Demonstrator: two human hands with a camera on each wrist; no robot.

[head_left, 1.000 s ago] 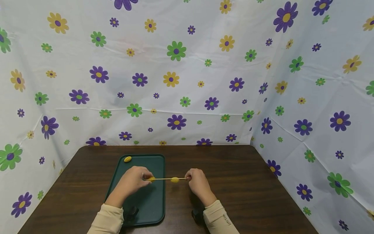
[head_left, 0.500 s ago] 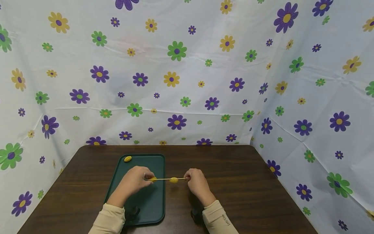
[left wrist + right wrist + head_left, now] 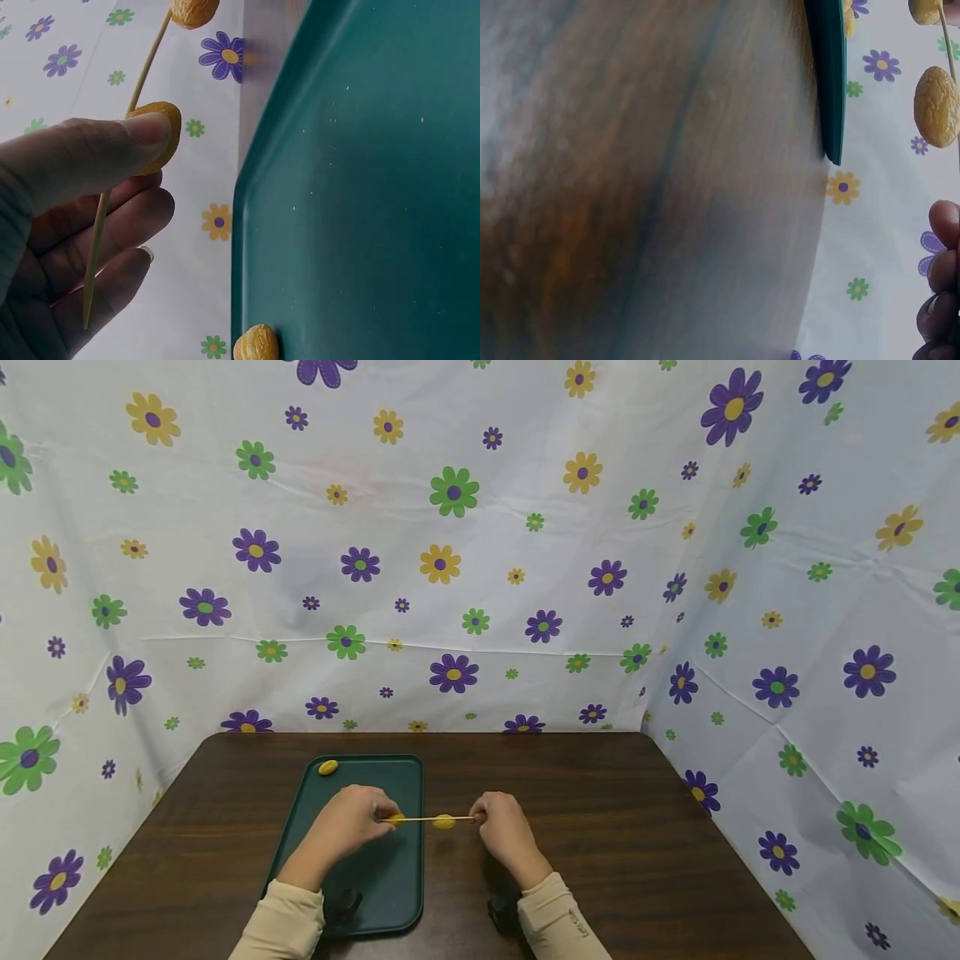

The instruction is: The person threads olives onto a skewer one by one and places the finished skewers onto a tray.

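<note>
A thin wooden skewer (image 3: pixel 420 819) lies level between the two hands, over the tray's right edge. My left hand (image 3: pixel 341 827) pinches a wrinkled yellow oval piece (image 3: pixel 169 142) like a dried date, thumb flat on it. Past that piece, the skewer's pointed tip reaches over the fingers in the left wrist view. A second such piece (image 3: pixel 444 822) sits on the skewer between the hands; it shows large and wrinkled in the right wrist view. My right hand (image 3: pixel 510 839) pinches the skewer's other end, its fingers (image 3: pixel 943 270) partly cut off at that view's edge.
A dark green tray (image 3: pixel 401 893) lies on the brown wooden table (image 3: pixel 600 827), under the left hand. Another wrinkled yellow piece (image 3: pixel 327 767) rests in its far left corner. A flowered white cloth (image 3: pixel 495 527) hangs behind and at the sides.
The hands have come slightly closer together, the right one moving left and the left one a little right. The middle yellow piece has shifted left with the skewer.
</note>
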